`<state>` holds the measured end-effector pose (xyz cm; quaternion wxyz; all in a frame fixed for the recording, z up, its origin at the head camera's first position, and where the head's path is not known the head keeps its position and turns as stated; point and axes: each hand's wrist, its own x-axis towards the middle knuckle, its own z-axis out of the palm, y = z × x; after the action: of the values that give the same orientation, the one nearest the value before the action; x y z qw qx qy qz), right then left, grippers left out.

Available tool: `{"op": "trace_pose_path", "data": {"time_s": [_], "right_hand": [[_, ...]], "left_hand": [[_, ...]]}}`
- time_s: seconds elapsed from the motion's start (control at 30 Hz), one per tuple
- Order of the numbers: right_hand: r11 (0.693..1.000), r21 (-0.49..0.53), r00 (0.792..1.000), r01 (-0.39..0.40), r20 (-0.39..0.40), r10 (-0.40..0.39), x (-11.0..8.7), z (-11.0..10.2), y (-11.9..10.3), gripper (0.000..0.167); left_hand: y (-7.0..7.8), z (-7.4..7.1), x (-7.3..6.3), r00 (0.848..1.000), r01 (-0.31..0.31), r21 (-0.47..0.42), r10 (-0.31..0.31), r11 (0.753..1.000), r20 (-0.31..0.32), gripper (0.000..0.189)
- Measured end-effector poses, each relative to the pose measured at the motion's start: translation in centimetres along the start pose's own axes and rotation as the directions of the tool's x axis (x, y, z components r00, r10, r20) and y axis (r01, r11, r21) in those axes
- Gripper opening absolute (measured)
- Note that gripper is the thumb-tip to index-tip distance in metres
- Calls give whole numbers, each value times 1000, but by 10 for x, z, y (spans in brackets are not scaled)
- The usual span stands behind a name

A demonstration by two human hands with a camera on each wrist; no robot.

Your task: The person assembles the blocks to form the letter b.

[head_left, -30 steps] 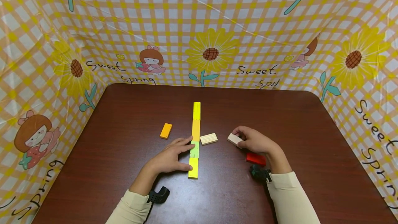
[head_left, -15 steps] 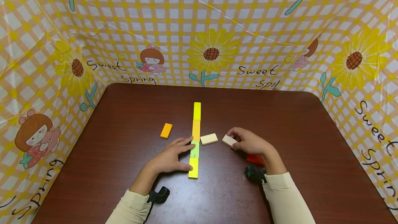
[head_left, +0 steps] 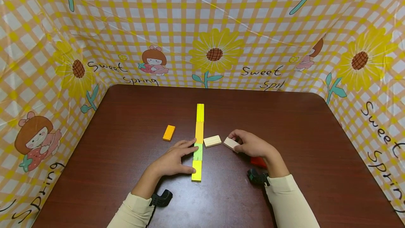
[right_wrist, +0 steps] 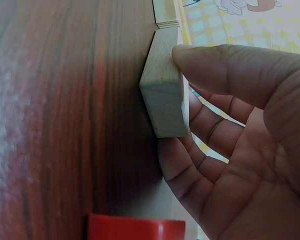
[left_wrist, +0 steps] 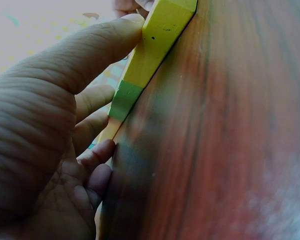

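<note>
A row of blocks runs away from me: a yellow block [head_left: 196, 172] nearest, then a green block [head_left: 198, 153], a yellow-orange block [head_left: 199, 132] and a grooved yellow block [head_left: 200, 112]. My left hand [head_left: 169, 161] rests along the row's left side, its fairly straight fingers and thumb touching several of these blocks. With thumb and fingers my right hand [head_left: 254, 146] pinches a plain wooden block [head_left: 230, 144] low over the table; the right wrist view shows this wooden block [right_wrist: 165, 90] up close. Between it and the row lies a grooved wooden block [head_left: 212, 141], set at a slant.
An orange block [head_left: 169, 133] lies alone left of the row. Partly under the right wrist is a red block [head_left: 258, 162], whose end also shows in the right wrist view. Checked cloth [head_left: 177, 17] stands around the dark brown table [head_left: 142, 108].
My right hand has slid left with the plain wooden block, bringing it close to the grooved wooden block. The left hand and the row have stayed put.
</note>
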<state>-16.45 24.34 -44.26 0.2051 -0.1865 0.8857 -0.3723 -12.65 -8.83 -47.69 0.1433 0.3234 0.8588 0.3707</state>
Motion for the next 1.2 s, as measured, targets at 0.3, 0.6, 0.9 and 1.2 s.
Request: {"op": "trace_pose_path", "data": {"time_s": [0.3, 0.6, 0.9, 1.2], "right_hand": [[1000, -1, 1000, 2, 4, -2, 1, 0, -2, 30], [1000, -6, 1000, 14, 7, -14, 1, 1, -2, 30], [1000, -10, 1000, 21, -1, -21, 3, 2, -1, 30], [1000, -3, 1000, 14, -2, -14, 3, 3, 2, 30]], "left_hand": [[2, -1, 0, 1000, 17, 4, -17, 1000, 10, 75], [1, 0, 0, 1000, 24, 0, -24, 1000, 9, 75], [0, 1, 0, 1000, 27, -5, -27, 1000, 12, 75], [-1, 1, 1, 1000, 27, -5, -27, 1000, 15, 75]]}}
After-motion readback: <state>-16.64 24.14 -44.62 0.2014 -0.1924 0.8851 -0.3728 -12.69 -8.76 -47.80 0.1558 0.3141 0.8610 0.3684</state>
